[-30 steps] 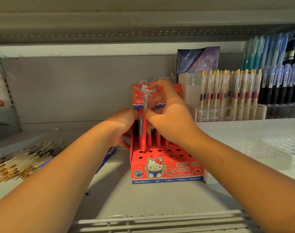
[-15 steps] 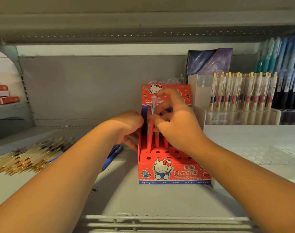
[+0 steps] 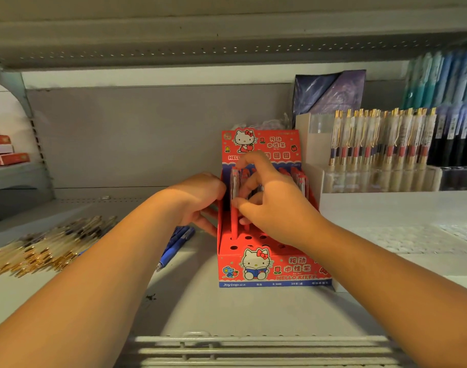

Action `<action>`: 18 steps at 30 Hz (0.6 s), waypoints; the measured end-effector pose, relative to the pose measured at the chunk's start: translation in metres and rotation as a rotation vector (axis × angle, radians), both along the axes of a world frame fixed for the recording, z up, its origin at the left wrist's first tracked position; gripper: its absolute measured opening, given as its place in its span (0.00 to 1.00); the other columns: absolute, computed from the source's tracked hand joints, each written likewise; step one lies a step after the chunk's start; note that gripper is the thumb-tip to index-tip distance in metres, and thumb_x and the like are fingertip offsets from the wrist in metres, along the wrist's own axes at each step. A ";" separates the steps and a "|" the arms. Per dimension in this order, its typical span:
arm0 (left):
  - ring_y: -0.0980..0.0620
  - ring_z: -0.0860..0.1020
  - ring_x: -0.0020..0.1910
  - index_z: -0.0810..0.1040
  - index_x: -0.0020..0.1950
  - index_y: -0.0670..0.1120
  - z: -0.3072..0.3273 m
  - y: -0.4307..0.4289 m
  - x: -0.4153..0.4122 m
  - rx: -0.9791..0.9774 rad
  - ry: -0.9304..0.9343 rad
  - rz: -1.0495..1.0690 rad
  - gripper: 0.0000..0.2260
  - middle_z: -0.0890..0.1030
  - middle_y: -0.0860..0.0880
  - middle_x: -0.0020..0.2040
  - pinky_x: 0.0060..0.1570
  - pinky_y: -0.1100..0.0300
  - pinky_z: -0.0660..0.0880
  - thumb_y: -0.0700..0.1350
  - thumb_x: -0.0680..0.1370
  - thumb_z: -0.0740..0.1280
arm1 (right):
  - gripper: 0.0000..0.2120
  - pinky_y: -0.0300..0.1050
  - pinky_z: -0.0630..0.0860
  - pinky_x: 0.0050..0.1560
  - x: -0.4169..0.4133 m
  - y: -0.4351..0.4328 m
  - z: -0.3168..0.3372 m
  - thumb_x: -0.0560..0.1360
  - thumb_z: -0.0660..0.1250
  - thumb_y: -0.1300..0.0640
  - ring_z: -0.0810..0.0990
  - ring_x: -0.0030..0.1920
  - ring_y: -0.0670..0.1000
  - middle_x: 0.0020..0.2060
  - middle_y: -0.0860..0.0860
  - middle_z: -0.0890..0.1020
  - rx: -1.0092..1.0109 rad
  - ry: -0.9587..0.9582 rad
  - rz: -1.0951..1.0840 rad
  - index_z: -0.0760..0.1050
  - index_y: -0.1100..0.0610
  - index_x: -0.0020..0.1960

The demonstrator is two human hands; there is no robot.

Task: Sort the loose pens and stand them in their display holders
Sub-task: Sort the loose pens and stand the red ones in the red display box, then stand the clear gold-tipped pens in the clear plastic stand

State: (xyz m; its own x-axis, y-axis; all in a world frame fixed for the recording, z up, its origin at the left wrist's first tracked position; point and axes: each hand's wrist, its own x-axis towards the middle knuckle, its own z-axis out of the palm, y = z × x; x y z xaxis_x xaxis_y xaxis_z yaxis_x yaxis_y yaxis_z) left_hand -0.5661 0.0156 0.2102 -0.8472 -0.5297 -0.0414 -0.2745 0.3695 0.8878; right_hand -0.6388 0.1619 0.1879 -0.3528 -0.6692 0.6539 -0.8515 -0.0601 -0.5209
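Pinching one red pen point(image 3: 234, 221) upright in a left-column hole of the holder point(image 3: 267, 269), right hand point(image 3: 275, 208) clamped on it; left hand point(image 3: 200, 203) against holder's left wall, grip unclear, two blue pens point(image 3: 176, 243) beneath.

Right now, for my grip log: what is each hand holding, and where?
Right hand pinches a red pen at its upper barrel; left hand grips the display holder by its left wall.
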 end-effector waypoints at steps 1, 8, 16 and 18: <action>0.44 0.85 0.32 0.77 0.51 0.45 0.000 -0.001 0.000 -0.001 -0.002 -0.002 0.14 0.84 0.45 0.31 0.32 0.46 0.81 0.36 0.78 0.53 | 0.23 0.54 0.83 0.41 0.000 0.000 -0.001 0.74 0.71 0.61 0.83 0.32 0.47 0.38 0.49 0.81 0.013 0.018 -0.004 0.65 0.41 0.57; 0.43 0.85 0.34 0.77 0.51 0.45 0.001 0.003 0.006 0.023 0.013 -0.006 0.13 0.85 0.44 0.34 0.33 0.46 0.82 0.36 0.79 0.53 | 0.21 0.42 0.80 0.36 0.004 0.005 -0.005 0.73 0.70 0.60 0.80 0.33 0.41 0.35 0.46 0.81 0.104 0.113 -0.035 0.66 0.42 0.58; 0.44 0.83 0.48 0.78 0.55 0.46 0.004 0.002 0.039 0.061 0.108 0.011 0.07 0.81 0.42 0.53 0.46 0.46 0.83 0.40 0.80 0.61 | 0.15 0.39 0.77 0.44 0.014 0.010 0.008 0.73 0.71 0.57 0.80 0.43 0.42 0.43 0.44 0.81 -0.162 0.047 -0.070 0.73 0.46 0.57; 0.47 0.81 0.51 0.77 0.55 0.50 0.003 -0.016 0.061 0.007 0.142 0.054 0.07 0.80 0.46 0.54 0.46 0.49 0.83 0.41 0.79 0.65 | 0.14 0.41 0.78 0.50 0.027 0.006 0.012 0.73 0.70 0.57 0.80 0.48 0.42 0.46 0.44 0.81 -0.209 0.072 -0.030 0.75 0.49 0.57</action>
State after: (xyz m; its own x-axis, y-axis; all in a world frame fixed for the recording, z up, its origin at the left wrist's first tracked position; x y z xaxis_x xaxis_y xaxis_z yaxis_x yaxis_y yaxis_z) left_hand -0.5051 -0.0005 0.2134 -0.8150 -0.5749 0.0727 -0.1653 0.3509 0.9217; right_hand -0.6115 0.1679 0.2002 -0.3177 -0.5067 0.8015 -0.8893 -0.1341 -0.4373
